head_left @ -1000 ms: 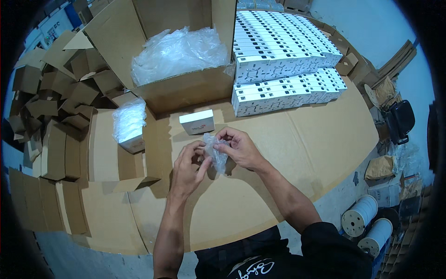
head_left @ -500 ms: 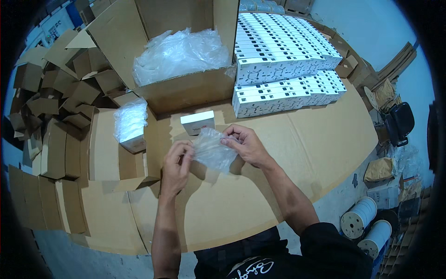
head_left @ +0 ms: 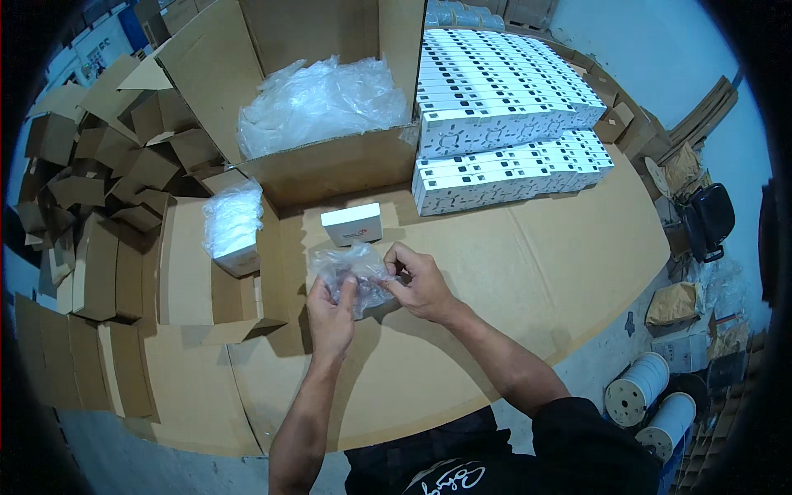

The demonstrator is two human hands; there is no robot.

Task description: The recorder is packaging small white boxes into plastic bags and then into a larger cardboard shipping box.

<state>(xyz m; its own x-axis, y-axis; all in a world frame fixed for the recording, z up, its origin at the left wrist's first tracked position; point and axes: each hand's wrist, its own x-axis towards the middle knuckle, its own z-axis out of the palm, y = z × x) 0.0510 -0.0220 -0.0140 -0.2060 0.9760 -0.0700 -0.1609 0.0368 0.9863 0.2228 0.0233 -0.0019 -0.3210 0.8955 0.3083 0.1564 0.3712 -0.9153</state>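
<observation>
A clear plastic bag (head_left: pixel 353 268) hangs crumpled between my two hands above the cardboard-covered table. My left hand (head_left: pixel 332 312) grips its left side, thumb on top. At its right edge, my right hand (head_left: pixel 417 283) pinches the film between thumb and fingers. Just beyond the bag stands a small white box (head_left: pixel 352 224), touched by neither hand. To the left, an open cardboard carton (head_left: pixel 186 264) holds a row of white boxes wrapped in clear plastic (head_left: pixel 233 227) at its far end.
A large open carton (head_left: pixel 346 161) full of clear plastic bags (head_left: pixel 326 103) stands at the back. Beside it, white patterned boxes (head_left: pixel 495 124) are stacked in two tiers. Several empty cartons (head_left: pixel 99 173) pile up on the left. Cable spools (head_left: pixel 637 388) sit on the floor at right.
The bag has gone from spread out to bunched up. My left hand has moved right and nearer my right hand, which has shifted slightly left and toward me.
</observation>
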